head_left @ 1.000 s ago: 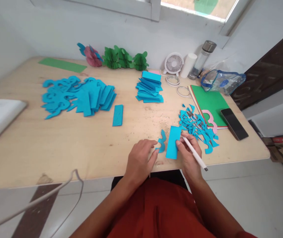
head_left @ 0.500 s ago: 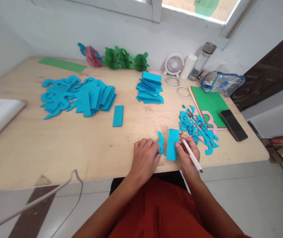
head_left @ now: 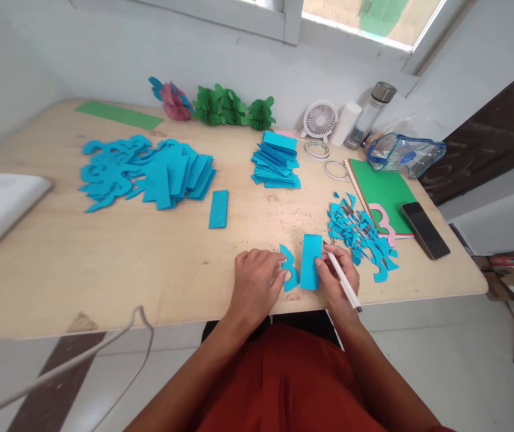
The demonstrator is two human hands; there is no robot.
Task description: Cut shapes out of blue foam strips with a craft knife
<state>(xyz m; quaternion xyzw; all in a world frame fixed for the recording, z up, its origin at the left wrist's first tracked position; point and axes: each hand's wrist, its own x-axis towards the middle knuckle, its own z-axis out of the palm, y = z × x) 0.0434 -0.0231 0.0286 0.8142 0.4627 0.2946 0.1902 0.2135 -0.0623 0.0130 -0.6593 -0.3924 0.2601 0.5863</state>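
Note:
My left hand (head_left: 259, 277) rests at the table's front edge, thumb and forefinger closed on a curved blue paper cut-out (head_left: 290, 279) with a scalloped edge. Just right of it, a folded blue paper rectangle (head_left: 310, 261) stands lengthwise away from me. My right hand (head_left: 338, 279) pinches its right side with the thumb. The same hand also has a slim white pen (head_left: 344, 282), its dark tip pointing away from me by the rectangle's upper right corner. Beyond my right hand lies a heap of blue paper scraps (head_left: 356, 228).
A single blue rectangle (head_left: 218, 209), a stack of blue paper (head_left: 277, 162) and a pile of blue cut-outs (head_left: 117, 168) lie farther back. At right are a phone (head_left: 426, 230), a green sheet (head_left: 387, 195) and a pink cut-out (head_left: 382, 223). A white box-like device (head_left: 5, 207) sits at left.
My left fingers have shifted on the curved cut-out, which now shows more fully and sits nearer me. The rectangle and pen stay in my right hand. The whole view has shifted slightly.

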